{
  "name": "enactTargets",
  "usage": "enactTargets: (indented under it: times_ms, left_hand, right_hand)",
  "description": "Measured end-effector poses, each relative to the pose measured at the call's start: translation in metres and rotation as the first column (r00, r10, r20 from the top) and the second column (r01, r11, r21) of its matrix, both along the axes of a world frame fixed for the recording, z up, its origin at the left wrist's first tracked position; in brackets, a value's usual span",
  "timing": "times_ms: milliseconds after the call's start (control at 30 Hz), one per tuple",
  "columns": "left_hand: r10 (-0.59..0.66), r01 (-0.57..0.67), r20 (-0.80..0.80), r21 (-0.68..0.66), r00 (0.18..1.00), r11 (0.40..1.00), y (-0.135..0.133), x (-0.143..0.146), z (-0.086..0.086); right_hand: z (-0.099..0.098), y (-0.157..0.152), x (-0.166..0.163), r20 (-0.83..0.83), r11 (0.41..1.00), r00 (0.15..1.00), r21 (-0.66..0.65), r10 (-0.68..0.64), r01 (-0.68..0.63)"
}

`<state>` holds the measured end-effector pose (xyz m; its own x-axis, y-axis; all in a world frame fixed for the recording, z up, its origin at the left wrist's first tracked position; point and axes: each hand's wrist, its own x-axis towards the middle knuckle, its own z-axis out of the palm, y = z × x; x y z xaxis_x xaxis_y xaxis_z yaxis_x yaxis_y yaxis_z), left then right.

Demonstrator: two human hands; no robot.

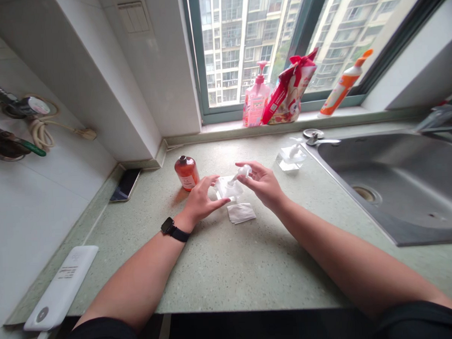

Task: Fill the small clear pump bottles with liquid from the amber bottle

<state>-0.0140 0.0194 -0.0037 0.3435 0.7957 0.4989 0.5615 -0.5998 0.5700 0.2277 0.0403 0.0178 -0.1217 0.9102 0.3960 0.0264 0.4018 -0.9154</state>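
Note:
On the counter before me stands a clear square pump bottle [227, 188]. My left hand [202, 201] is curved round its left side, thumb at the front and fingers behind. The bottle's white pump head [244, 171] is pinched between the thumb and fingers of my right hand [263, 184]; whether it is screwed on I cannot tell. Just in front of the bottle lies a folded white tissue [242, 213]. An amber-red bottle [186, 173] with a pale label and a bare dark neck stands left of my left hand.
A second clear pump bottle [291, 155] stands near the steel sink [389, 235]. On the left lie a phone [125, 185] and a white power bank [62, 286] with a cable. A pink pump bottle [256, 100], a red bag [292, 91] and an orange bottle [340, 90] line the windowsill.

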Motion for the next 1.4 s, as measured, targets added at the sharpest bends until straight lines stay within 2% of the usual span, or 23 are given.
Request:
enactTargets:
  times_ms: [100, 200, 400, 633, 967, 1233, 1400]
  left_hand:
    - [0.013, -0.013, -0.002, 0.008, 1.0, 1.0, 0.0, 0.0, 0.0]
    - [0.019, -0.019, -0.003, 0.0, 1.0, 1.0, 0.0, 0.0, 0.001]
    - [0.023, -0.023, 0.002, -0.023, 1.0, 0.999, 0.0, 0.0, 0.0]
    - [0.031, -0.031, -0.002, -0.05, 1.0, 0.998, 0.0, -0.001, 0.001]
    - [0.037, -0.037, -0.004, -0.061, 0.999, 0.997, -0.001, 0.0, 0.001]
    - [0.036, -0.036, -0.001, -0.085, 0.999, 0.996, 0.0, -0.001, 0.002]
    - [0.036, -0.034, 0.016, -0.112, 0.999, 0.993, -0.001, -0.001, 0.003]
  right_hand:
    - [0.001, 0.002, 0.004, -0.01, 0.999, 1.0, -0.045, -0.011, 0.011]
    - [0.006, 0.003, 0.007, 0.021, 1.0, 1.0, -0.012, -0.02, 0.02]
    - [0.024, 0.004, 0.012, 0.073, 1.0, 0.997, 0.023, -0.001, -0.001]
    - [0.042, 0.006, 0.021, 0.067, 0.999, 0.996, 0.013, -0.051, 0.05]
    - [0.025, 0.015, 0.022, 0.073, 0.999, 0.997, -0.028, 0.024, -0.022]
    - [0.035, 0.022, 0.035, 0.051, 0.998, 0.998, -0.059, 0.026, -0.023]
    - [0.033, 0.021, 0.031, 0.034, 0.997, 0.998, -0.067, 0.05, -0.047]
